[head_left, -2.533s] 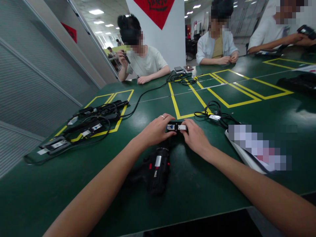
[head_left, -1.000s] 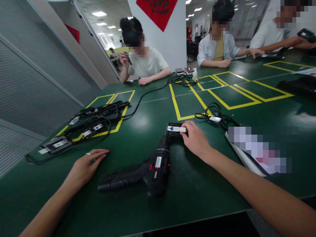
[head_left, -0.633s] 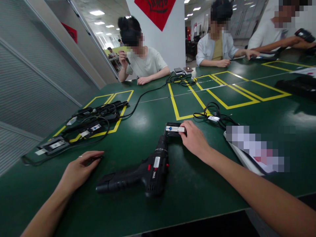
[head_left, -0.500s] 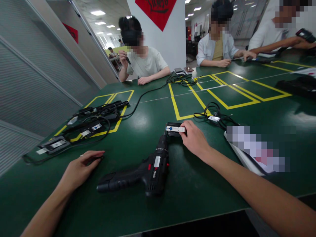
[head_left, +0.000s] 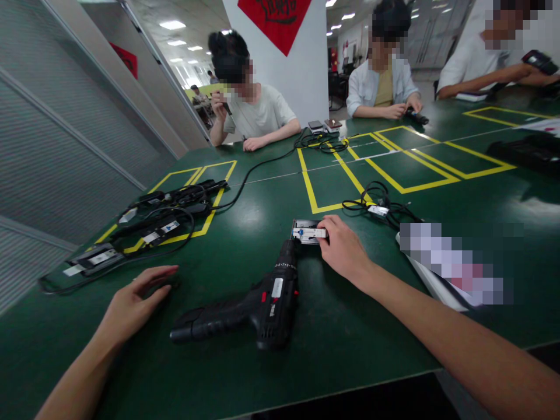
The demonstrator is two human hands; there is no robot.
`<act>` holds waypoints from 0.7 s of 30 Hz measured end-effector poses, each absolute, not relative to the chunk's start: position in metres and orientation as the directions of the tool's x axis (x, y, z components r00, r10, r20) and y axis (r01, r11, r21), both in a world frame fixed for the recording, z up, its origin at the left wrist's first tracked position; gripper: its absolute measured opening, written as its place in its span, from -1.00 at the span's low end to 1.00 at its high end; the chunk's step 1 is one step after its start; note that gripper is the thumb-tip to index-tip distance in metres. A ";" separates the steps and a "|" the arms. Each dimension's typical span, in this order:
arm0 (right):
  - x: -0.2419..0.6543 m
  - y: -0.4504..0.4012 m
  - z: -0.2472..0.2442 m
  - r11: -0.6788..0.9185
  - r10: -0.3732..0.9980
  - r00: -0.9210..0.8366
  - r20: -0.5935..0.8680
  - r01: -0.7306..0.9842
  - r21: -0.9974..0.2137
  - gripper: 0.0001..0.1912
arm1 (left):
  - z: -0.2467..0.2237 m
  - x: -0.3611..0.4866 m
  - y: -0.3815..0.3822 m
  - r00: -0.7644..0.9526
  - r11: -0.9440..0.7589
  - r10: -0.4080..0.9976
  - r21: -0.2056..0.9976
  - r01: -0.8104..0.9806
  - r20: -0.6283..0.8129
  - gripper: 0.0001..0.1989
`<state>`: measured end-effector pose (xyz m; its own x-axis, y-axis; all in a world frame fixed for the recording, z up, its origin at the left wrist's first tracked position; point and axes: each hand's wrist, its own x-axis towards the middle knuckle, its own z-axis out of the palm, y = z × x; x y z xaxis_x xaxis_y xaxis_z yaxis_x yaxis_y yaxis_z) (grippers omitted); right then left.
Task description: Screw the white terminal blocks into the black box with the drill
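Small black device under right hand fingertips.

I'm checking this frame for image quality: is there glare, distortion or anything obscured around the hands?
Head view: ceiling lights leave soft glare patches on the green table; wide-angle distortion bends the wall and table edges; a pixelated block hides an item beside the right hand. The left hand, drill and small device look sharp.
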<state>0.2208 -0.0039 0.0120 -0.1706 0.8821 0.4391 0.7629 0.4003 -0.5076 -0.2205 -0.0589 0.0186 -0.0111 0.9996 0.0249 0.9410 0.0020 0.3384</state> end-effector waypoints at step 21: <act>0.221 -0.001 0.018 0.361 0.880 0.051 0.472 0.574 -0.735 -0.91 | 0.064 0.029 0.052 0.673 -0.620 0.739 0.429 0.657 0.038 -0.33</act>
<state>0.2214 -0.0008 0.0183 0.0512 0.8800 0.4722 0.5741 0.3609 -0.7349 0.0286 0.0522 0.0642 0.6729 0.7388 0.0377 0.6566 -0.6200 0.4295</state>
